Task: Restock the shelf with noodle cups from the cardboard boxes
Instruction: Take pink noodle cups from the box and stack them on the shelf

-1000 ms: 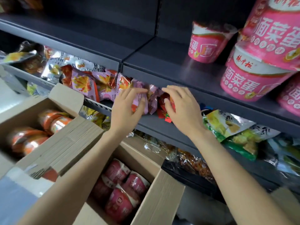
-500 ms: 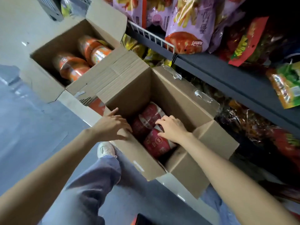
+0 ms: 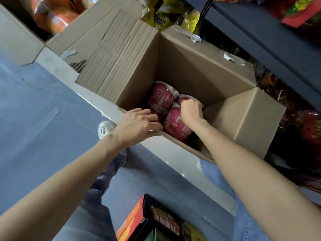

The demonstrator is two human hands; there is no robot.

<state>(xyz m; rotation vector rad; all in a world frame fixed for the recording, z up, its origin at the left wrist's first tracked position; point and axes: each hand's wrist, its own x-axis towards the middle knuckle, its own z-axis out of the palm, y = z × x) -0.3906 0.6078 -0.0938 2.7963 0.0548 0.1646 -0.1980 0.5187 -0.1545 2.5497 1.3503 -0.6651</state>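
Observation:
An open cardboard box (image 3: 196,70) stands on the floor below the shelves, with several pink noodle cups lying at its bottom. My right hand (image 3: 191,111) is deep inside the box, fingers curled round a pink noodle cup (image 3: 177,125). Another pink cup (image 3: 163,97) lies just behind it. My left hand (image 3: 137,124) rests on the box's near rim, fingers reaching over the edge toward the cups, holding nothing. A second open box (image 3: 20,32) at the upper left holds orange noodle cups (image 3: 52,13).
Dark shelves (image 3: 271,37) with snack bags run along the right and top. A black and orange carton (image 3: 156,221) lies on the blue floor at the bottom. My white shoe (image 3: 105,128) is beside the box's left flap.
The view dropped from the shelf to the box. Both hands left the snack bags; the right hand went into the box and closed round a pink cup, the left settled on the rim.

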